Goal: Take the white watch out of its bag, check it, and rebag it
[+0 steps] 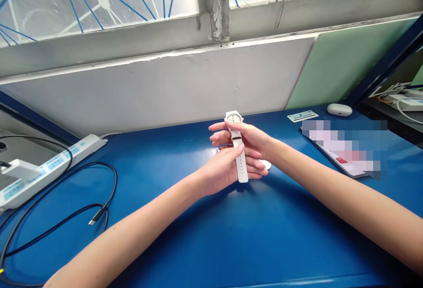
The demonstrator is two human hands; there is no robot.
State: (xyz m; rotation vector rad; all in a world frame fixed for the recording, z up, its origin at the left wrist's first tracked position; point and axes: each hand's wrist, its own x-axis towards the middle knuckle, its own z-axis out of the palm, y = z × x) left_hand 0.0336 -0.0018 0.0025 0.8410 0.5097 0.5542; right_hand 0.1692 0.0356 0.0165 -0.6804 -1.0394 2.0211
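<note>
picking up looks done: the white wristwatch with a round dial (235,133) is held at the centre of the frame, above the smooth blue tabletop (198,244). the left hand (220,169) pinches its strap and the right hand (254,136) holds it near the dial, fingers behind. the pale, holed strap end hangs straight and unfastened; what else is left, i cannot tell.

White object (267,165) mostly behind left fingers (257,163), phone screen (335,148) pixelated.
</note>
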